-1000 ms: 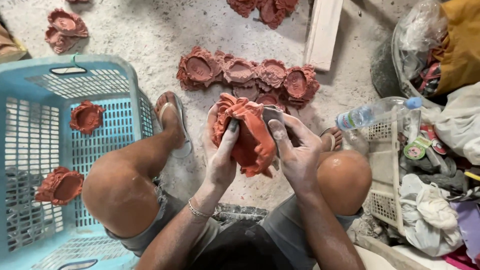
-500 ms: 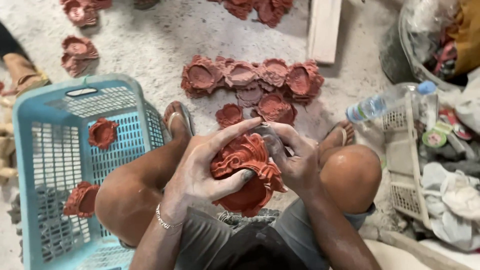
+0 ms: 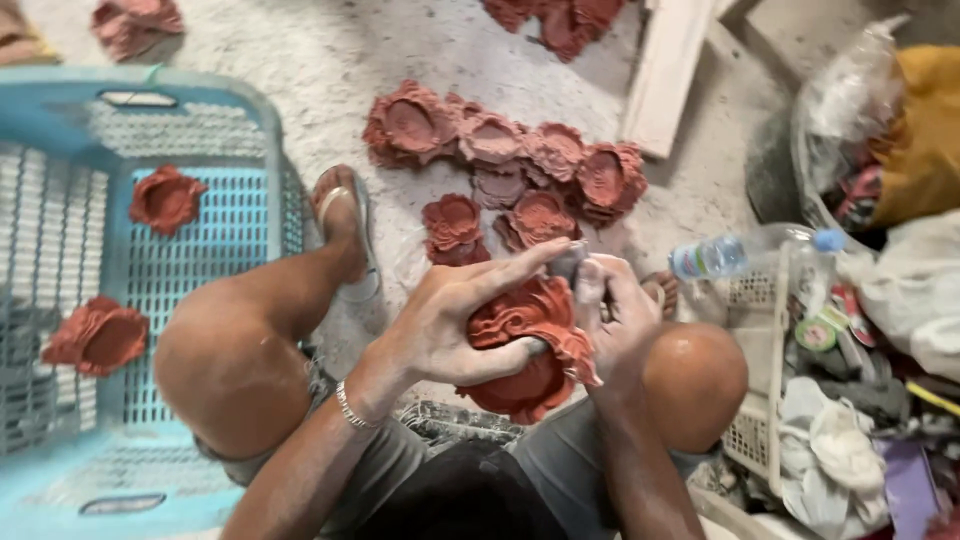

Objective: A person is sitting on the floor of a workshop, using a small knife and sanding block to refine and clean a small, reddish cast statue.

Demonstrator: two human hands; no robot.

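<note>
Both hands grip one red clay lamp [image 3: 530, 345] above the lap: the left hand [image 3: 455, 320] wraps over its scalloped top, the right hand [image 3: 610, 310] pinches its right rim. More clay lamps [image 3: 500, 160] lie on the floor beyond, beside a blue basket [image 3: 60, 110].

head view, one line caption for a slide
Both hands, left hand and right hand, grip a red clay lamp above the knees.

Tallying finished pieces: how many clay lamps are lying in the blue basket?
2: one clay lamp near the basket's middle, another at its left. None seem hidden.
</note>
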